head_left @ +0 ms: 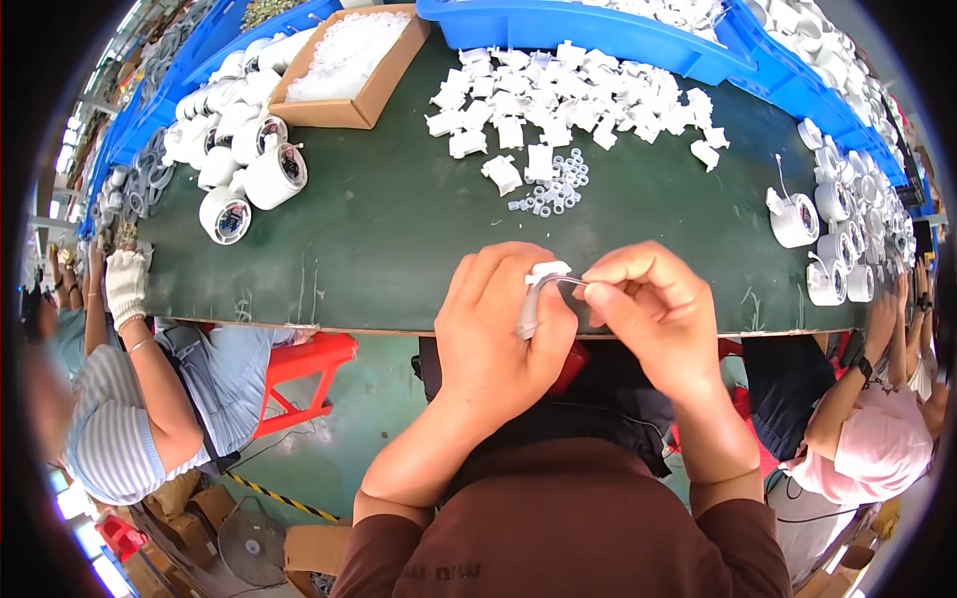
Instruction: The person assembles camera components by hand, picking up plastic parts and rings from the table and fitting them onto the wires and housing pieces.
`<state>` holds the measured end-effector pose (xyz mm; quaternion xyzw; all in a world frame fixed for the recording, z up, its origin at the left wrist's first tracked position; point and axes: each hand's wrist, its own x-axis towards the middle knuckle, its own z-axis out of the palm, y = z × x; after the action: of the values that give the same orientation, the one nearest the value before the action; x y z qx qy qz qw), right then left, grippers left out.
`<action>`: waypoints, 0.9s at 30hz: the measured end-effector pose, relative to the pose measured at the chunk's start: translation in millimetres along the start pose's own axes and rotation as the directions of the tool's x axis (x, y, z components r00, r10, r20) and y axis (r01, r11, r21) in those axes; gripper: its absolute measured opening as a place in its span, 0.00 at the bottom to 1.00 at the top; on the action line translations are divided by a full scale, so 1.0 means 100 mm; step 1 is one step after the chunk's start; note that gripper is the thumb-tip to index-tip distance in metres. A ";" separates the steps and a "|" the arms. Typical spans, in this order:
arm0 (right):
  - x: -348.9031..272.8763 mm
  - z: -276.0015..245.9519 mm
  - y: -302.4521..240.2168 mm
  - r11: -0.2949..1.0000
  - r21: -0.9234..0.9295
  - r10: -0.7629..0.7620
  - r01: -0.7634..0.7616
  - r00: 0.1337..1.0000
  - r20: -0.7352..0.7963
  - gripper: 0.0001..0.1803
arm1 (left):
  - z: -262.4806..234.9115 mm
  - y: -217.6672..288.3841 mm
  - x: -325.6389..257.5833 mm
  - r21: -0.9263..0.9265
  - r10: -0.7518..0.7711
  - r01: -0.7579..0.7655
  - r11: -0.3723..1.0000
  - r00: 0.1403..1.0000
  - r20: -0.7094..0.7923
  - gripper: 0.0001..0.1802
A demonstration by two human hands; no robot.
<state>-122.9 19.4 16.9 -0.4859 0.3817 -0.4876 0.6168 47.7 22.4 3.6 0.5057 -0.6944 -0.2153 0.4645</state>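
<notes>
Near the front edge of the bench, my left hand (488,344) is closed around a small white plastic part (547,270). A grey, curved strip or cable (529,309) runs down from that part along my thumb. My right hand (663,314) pinches the thin end of the strip between thumb and fingertips, just right of the part. My fingers hide most of the held piece. Beyond my hands lie small clear plastic rings (560,189) and a spread pile of white plastic parts (578,95).
A cardboard box (364,112) of clear pieces stands far left beside white cylindrical housings (274,177). More housings (795,221) are at right. Blue bins (588,38) line the back of the green bench (399,249). Co-workers sit left (140,409) and right (867,439).
</notes>
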 end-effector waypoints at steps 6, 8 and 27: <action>0.00 0.12 0.10 0.984 -0.156 -0.105 0.084 0.986 -0.130 0.05 | 0.03 0.00 0.02 -0.064 -0.001 0.000 0.998 1.000 -0.013 0.07; 0.01 0.11 0.09 0.985 -0.154 -0.093 0.072 0.986 -0.140 0.05 | 0.02 -0.01 0.03 -0.074 0.013 -0.013 0.997 1.000 -0.004 0.07; 1.28 -0.66 0.14 0.255 -0.939 -0.405 0.230 0.907 0.113 0.14 | 0.09 -0.16 0.02 -0.092 0.152 -0.156 0.983 0.987 -0.047 0.05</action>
<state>-152.0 -119.1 -12.2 -0.7785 0.5307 -0.3256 0.0794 47.7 12.9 -12.6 0.4318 -0.7110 -0.2014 0.5171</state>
